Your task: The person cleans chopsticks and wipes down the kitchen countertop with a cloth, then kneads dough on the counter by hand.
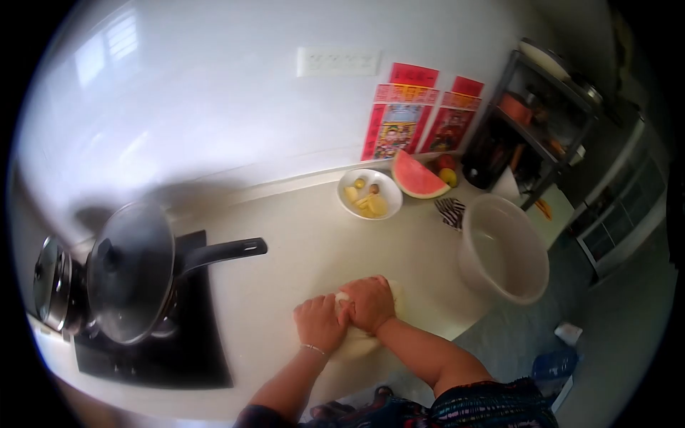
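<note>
A pale lump of dough (355, 347) lies on the light countertop in front of me, partly covered by both hands. My left hand (321, 322), with a thin bracelet at the wrist, presses on its left side with the fingers curled. Against it, slightly farther from me, my right hand (368, 304) is closed over the top of the dough. The thumbs come together in the middle. Some dough shows below the hands and past the right hand's knuckles.
At left, a lidded frying pan (132, 274) and a lidded pot (53, 285) stand on the black cooktop (193, 349). A white bowl (349, 208) of yellowish pieces, a watermelon wedge (417, 177), a striped cloth (450, 212) and a large white basin (474, 250) stand farther off.
</note>
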### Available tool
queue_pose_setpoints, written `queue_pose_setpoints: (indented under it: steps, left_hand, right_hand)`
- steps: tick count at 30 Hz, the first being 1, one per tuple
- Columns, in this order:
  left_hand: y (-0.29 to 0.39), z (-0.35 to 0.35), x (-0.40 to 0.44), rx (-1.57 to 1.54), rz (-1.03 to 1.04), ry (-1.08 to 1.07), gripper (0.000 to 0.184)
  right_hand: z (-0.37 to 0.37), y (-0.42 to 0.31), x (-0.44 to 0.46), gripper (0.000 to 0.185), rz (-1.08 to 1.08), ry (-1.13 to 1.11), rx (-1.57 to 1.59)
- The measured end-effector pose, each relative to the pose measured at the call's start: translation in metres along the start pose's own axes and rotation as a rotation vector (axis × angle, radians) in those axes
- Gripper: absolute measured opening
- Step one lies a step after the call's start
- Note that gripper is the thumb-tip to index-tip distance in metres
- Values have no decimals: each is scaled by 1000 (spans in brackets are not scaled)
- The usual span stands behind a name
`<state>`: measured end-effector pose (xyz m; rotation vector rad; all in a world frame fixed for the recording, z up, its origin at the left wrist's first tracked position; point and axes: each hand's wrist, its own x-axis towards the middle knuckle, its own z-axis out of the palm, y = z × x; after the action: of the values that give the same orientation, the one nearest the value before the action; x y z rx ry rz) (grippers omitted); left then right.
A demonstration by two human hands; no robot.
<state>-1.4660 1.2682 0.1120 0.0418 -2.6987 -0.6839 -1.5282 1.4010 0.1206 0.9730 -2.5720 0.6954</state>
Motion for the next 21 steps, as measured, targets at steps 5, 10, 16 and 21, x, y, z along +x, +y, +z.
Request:
queue_pose_setpoints:
  steps: [5, 10, 16, 21]
  left_hand:
    - [-6, 15, 32, 129, -299, -275, 41]
    - [-11, 10, 55, 149, -448, -294, 49]
    - [-10, 18, 56, 142, -408, -114, 55]
    - [36, -24, 24, 92, -401, -339, 67]
  right_hand:
    - [25, 27, 36, 14, 13, -40, -12]
    - [48, 42, 63, 16, 150, -105, -1]
    - [37, 32, 70, 25, 146, -77, -134]
    - [-24, 23, 34, 31, 76, -583, -117]
